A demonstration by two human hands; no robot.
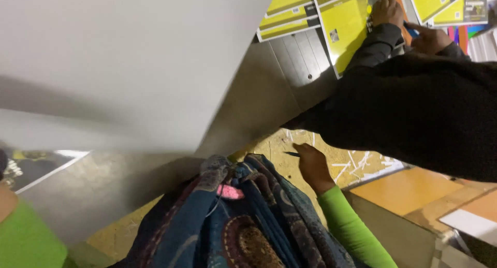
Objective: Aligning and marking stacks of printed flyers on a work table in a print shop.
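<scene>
Bright lime-green long sleeves are worn on both arms; the one on the right arm ends snugly at the wrist, just below the right hand, which is bare. A patterned cloth in dark blue, brown and teal, with stitched round motifs and a small pink patch, is draped down the front.

Smooth matt paper sheet

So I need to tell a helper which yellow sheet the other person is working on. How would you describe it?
Look to the grey table at the top of the view, where several yellow printed sheets lie. Take the big yellow sheet under the black-sleeved co-worker's hand. Unlike the smaller sheets stacked to its left, it lies alone and tilted.
</scene>
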